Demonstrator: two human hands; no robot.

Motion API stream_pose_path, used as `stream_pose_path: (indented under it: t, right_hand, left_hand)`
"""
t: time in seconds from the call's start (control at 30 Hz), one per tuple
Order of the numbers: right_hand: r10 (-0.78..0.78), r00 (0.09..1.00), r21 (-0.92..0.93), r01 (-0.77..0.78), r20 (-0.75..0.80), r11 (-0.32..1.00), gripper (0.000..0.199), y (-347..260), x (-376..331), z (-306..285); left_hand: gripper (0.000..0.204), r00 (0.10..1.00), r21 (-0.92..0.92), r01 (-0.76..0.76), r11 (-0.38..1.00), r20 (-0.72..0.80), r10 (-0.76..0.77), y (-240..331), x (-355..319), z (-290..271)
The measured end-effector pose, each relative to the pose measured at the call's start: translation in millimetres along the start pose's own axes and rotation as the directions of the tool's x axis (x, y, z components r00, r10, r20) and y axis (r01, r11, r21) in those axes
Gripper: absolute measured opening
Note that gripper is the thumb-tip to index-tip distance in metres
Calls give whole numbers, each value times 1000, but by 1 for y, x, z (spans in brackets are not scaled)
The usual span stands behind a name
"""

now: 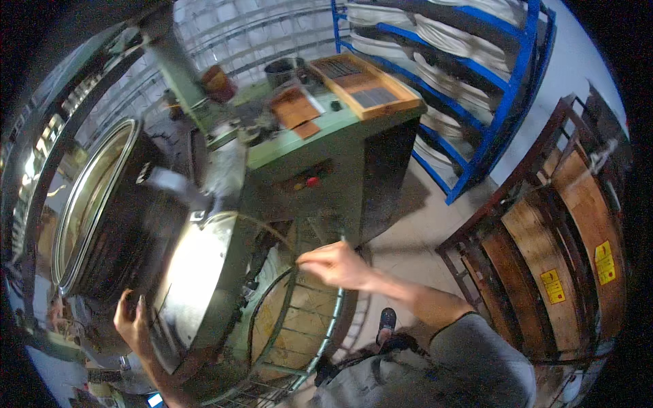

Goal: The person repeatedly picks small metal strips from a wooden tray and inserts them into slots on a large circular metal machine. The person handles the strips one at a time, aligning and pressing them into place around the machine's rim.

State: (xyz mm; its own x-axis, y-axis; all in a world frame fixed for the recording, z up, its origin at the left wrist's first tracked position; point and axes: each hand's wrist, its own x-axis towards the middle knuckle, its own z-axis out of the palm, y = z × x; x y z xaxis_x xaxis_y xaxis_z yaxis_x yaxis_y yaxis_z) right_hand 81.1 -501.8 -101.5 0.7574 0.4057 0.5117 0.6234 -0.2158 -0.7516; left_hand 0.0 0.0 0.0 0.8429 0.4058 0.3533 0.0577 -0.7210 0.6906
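Thin strand (264,225): it is showing pale tan, slim and slightly blurred, and is arching from the upper edge of the bright metal plate (197,279) across to my right side; I am not making out its material.
Right grip (337,265): I am pinching thumb and fingers closed on the strand's near end, above the barred wire cage (334,323).
Left grip (132,323): I am holding thumb and fingers parted, with nothing showing between them, just beside the plate's lower left edge; whether they are touching it, I cannot tell.
Metal plate: it is tilting, shining almost white under the light, its broad face smooth.
Black tub (115,245): it is standing left of the plate, its metal rim gleaming.
Green surface (272,151): beyond the strand, it is carrying a wooden tray (371,78); a red button (312,181) is showing below.
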Motion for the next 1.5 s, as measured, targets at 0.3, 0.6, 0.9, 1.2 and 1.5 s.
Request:
stream_pose_path:
  t: [0.3, 0.6, 0.9, 1.2, 1.5]
  right_hand:
    - [392, 901, 163, -366, -183, 916, 13, 60, -9, -227]
    - [277, 917, -48, -303, -286, 952, 18, 113, 133, -364]
    - [36, 999, -618, -8, 33, 786, 19, 224, 269, -422]
    - [-40, 902, -740, 377, 430, 556, 15, 336, 363, -398]
    - [24, 874, -739, 397, 486, 545, 14, 338, 365, -406]
  left_hand:
    - [44, 954, -228, -196, 954, 180, 239, 256, -53, 257]
    - [38, 805, -300, -463, 834, 252, 537, 345, 8, 378]
    - [33, 793, -268, -511, 816, 218, 569, 360, 94, 440]
    - [31, 884, -110, -426, 898, 160, 439, 377, 100, 461]
    - [33, 915, -45, -394, 918, 69, 396, 427, 95, 484]
